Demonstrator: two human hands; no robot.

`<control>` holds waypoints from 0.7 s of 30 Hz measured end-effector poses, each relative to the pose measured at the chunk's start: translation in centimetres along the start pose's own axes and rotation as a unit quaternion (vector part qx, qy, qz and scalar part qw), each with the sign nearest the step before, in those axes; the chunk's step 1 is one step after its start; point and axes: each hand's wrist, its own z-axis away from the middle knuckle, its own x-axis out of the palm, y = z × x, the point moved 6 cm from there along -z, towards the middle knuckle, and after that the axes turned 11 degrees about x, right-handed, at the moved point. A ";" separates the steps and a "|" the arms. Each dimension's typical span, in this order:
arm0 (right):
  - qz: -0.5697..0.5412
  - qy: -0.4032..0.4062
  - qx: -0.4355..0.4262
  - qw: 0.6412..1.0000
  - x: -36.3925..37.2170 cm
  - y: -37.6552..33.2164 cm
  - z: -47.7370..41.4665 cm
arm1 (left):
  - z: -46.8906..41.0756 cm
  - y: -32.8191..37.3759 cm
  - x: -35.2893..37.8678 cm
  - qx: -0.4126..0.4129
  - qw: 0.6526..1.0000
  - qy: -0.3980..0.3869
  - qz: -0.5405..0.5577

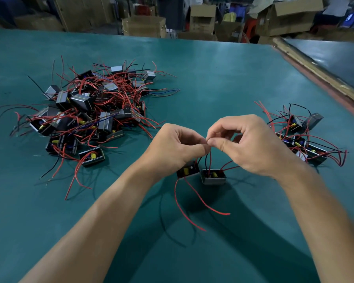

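Pinched tight between the fingertips of the left hand and right hand, the wires of two small boxes (toward the table's near edge) could be pulled loose if dragged by a box's weight.

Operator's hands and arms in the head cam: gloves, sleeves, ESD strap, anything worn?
Nothing worn that shows. The left hand and right hand are bare: no gloves, finger cots or rings. The left forearm and right forearm are bare to the frame edge: no sleeves, watch, wristband or grounding strap, and no cable or marking on them.
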 end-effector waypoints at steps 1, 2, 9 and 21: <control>-0.014 0.009 0.004 1.000 -0.2 0.0 0.0 | 0.0 0.1 -0.1 0.009 1.000 0.013 -0.010; -0.026 0.020 0.010 0.999 -0.3 0.1 -0.1 | 0.0 0.2 -0.1 0.023 0.999 0.027 -0.026; -0.095 0.003 0.089 0.992 -0.2 1.2 -0.4 | 0.6 3.1 0.0 0.226 0.948 0.071 -0.212; -0.139 -0.042 0.131 0.981 -0.1 1.5 -0.3 | 0.8 3.9 0.1 0.269 0.926 0.071 -0.255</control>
